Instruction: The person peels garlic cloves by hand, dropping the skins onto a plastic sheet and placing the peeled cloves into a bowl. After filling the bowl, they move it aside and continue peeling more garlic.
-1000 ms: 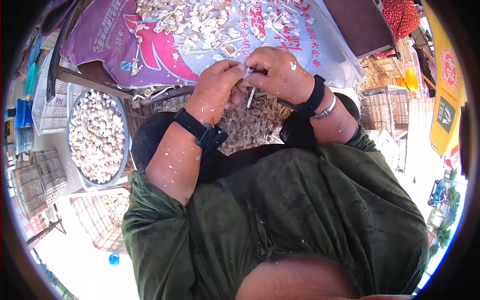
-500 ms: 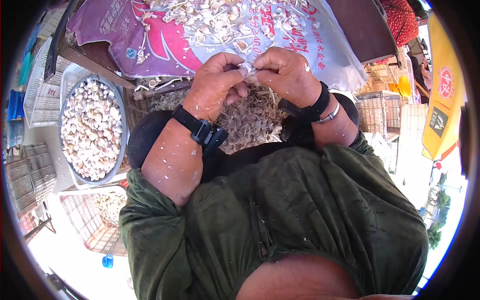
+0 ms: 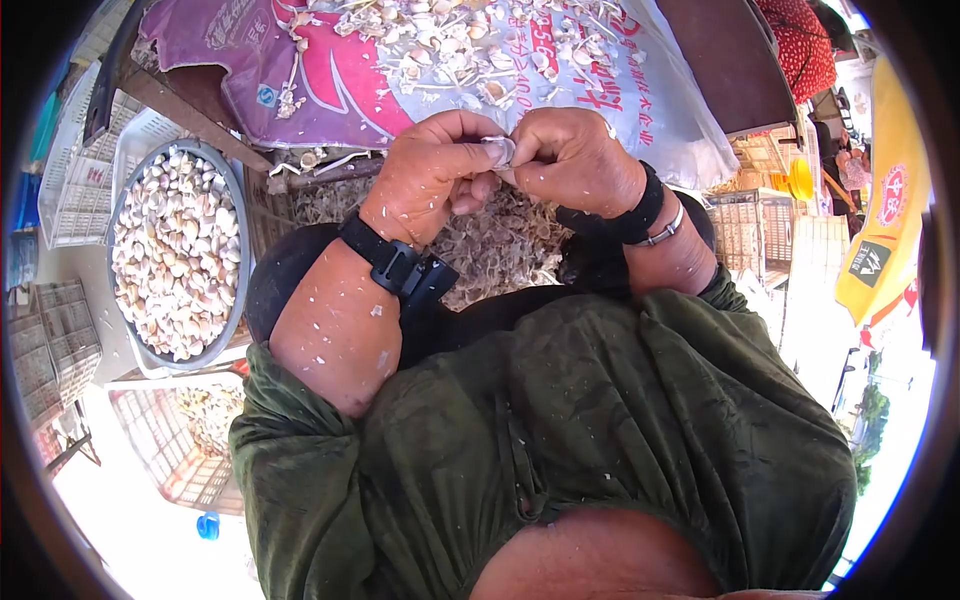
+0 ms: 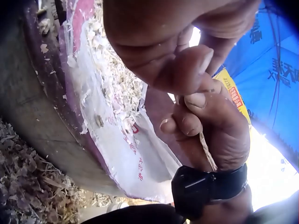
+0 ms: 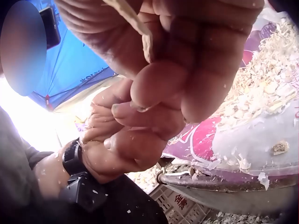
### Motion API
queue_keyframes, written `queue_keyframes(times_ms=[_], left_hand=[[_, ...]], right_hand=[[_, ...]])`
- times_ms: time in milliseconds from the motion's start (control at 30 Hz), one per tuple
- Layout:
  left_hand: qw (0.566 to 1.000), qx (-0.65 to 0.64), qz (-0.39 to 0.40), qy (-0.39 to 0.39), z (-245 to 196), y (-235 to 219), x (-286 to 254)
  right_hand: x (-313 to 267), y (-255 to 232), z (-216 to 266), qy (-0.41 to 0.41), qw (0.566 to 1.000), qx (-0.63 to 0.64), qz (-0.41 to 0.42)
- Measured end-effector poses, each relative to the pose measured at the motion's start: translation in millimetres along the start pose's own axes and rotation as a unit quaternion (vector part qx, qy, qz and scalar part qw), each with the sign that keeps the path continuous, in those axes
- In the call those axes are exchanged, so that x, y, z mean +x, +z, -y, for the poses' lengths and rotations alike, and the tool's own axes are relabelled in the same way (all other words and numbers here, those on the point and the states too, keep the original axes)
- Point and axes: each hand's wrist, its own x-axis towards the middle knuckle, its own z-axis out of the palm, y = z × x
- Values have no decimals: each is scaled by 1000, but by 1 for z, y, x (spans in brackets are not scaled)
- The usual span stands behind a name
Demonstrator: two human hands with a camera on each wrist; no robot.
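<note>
In the head view the left hand (image 3: 435,170) pinches a pale garlic piece (image 3: 499,150) between thumb and forefinger. Touching it from the other side, the right hand (image 3: 575,160) has its fingers curled in a pinch. A dry stem (image 5: 133,21) sticks out of the right hand (image 5: 163,51) in the right wrist view; behind it the left hand (image 5: 126,130) shows curled fingers. The left wrist view has both hands meeting, fingertips hiding most of the piece. Beyond them, garlic cloves and stems (image 3: 440,50) lie scattered on a printed sack (image 3: 350,90).
A grey basin (image 3: 243,250) full of cloves stands at the left, above a crate (image 3: 160,440) with more pieces. Stacked crates (image 3: 750,235) stand at the right. Peelings (image 3: 500,245) are heaped below the hands. A metal-edged wooden board (image 3: 200,118) borders the sack.
The garlic piece shows more clearly at the left fingertips, and the right fingers are curled in tighter. The stem hanging beneath the hands a second ago is out of the head view.
</note>
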Motion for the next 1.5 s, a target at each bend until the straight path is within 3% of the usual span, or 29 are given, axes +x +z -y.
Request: queue_keyframes(times_ms=[133, 200, 267, 333, 400, 467, 533, 600, 633, 733, 867, 933, 1067, 1133, 1167, 1233, 1433, 1467, 1500], left_hand=[[1000, -12, -14, -19, 2, -2, -2], [995, 9, -100, 9, 3, 0, -1], [993, -5, -114, 14, 5, -3, 0], [992, -16, -125, 21, 6, -7, 3], [990, -40, -126, 48, 8, -12, 5], [993, -50, -99, 47, 6, -11, 3], [995, -61, -72, 43, 7, -10, 1], [995, -77, -45, 45, 6, -12, 0], [995, -77, -46, 45, 3, -8, -2], [989, -75, -109, 59, -5, 3, -6], [989, -33, -118, 83, -4, -6, -6], [989, -9, -114, 92, -3, -8, -6], [983, 46, -137, 113, 0, 1, -7], [980, 65, -143, 119, -1, 5, -7], [982, 64, -132, 118, -2, 6, -8], [983, 64, -124, 116, -3, 3, -9], [995, -28, -65, 71, -3, -1, -8], [994, -14, -83, 68, -2, 2, -8], [993, -1, -101, 66, -2, 5, -8]], right_hand=[[1, 5, -2, -16, 999, -42, 17], [-2, 11, 1, -36, 996, -76, 5], [-7, 19, 6, -55, 992, -110, -8], [-12, 26, 11, -57, 996, -7, 69], [-15, 28, 13, -41, 994, 9, 99], [-11, 19, 10, -52, 974, -118, 185], [-10, 16, -3, -62, 970, -171, 160], [-7, 14, -7, 54, 996, -70, 16], [-6, 16, -14, -5, 997, -64, -38], [-7, 23, -16, -22, 996, 18, -80], [-5, 26, -1, -68, 992, -39, -101], [-4, 22, -1, 28, 996, 59, -59], [0, 25, 2, 25, 984, 157, -80], [2, 26, -4, -67, 995, -37, -67], [3, 27, -3, -67, 995, -37, -65], [5, 28, 4, 2, 994, 87, -68], [7, 26, 10, 44, 971, 219, -81], [8, 26, 7, 43, 971, 219, -80], [7, 27, 1, -13, 988, 128, -85]])
